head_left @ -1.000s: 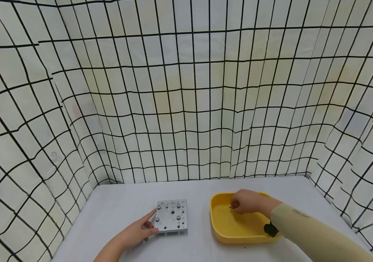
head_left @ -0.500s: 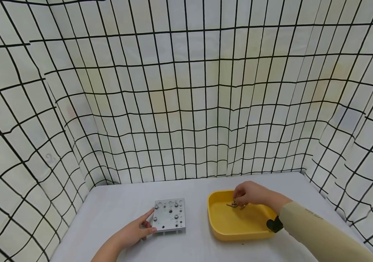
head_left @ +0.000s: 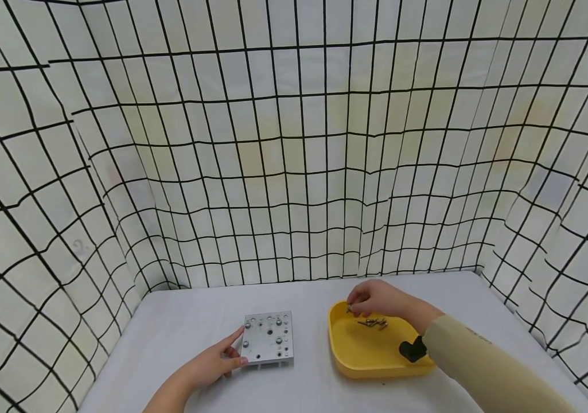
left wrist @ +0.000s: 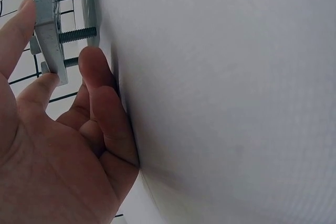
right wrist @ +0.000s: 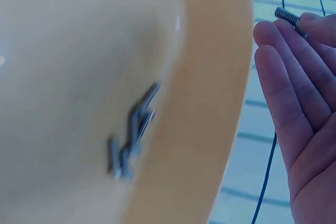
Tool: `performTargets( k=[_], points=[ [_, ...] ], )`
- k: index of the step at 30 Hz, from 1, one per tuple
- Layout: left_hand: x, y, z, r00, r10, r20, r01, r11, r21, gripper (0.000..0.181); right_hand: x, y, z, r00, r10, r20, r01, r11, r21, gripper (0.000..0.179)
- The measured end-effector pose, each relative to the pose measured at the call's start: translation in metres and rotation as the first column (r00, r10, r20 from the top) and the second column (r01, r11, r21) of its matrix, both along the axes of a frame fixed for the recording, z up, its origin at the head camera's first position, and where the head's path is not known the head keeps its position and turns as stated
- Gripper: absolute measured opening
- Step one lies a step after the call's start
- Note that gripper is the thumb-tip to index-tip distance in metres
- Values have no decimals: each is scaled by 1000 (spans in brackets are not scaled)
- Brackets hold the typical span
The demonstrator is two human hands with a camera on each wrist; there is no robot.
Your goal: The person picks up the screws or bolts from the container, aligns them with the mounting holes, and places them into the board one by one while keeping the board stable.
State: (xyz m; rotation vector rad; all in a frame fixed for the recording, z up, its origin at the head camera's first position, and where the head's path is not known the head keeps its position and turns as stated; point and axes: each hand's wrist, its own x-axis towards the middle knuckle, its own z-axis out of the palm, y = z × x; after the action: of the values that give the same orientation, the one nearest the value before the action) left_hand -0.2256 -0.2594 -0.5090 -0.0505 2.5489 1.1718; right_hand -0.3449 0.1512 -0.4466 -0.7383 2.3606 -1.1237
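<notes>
Right hand [head_left: 378,299] has just been lifted over the tray [head_left: 351,360], a screw [right wrist: 287,16] pinched — one seems successfully picked from the pile [head_left: 373,323] left inside. On the tabletop [head_left: 309,390], the plate [head_left: 265,337] is gripped at its edge by the left hand [head_left: 215,366].

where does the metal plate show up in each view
Head: the metal plate lies below centre, left of the yellow tray.
Left wrist: the plate is at upper left, seen nearly edge-on.
Right wrist: not in it.
Shared landmark: the white backdrop with black grid lines, partly visible in all three.
</notes>
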Motion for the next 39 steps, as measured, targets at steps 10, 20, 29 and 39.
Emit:
performTargets(
  k=[10, 20, 29, 39],
  points=[
    [0, -2, 0, 1000, -1, 14, 0, 1000, 17, 89, 3, -61, 2, 999, 29, 27, -28, 999, -36, 9],
    [-1, -4, -4, 1000, -11, 27, 11, 1000, 17, 92, 7, -105, -5, 998, 46, 40, -43, 996, -78, 6],
    [1, -4, 0, 999, 17, 33, -17, 1000, 13, 90, 4, -139, -17, 998, 21, 62, -16, 996, -82, 5],
    [0, -6, 2, 999, -37, 19, 36, 998, 49, 89, 10, -171, -25, 998, 34, 49, -33, 999, -19, 3]
  ],
)
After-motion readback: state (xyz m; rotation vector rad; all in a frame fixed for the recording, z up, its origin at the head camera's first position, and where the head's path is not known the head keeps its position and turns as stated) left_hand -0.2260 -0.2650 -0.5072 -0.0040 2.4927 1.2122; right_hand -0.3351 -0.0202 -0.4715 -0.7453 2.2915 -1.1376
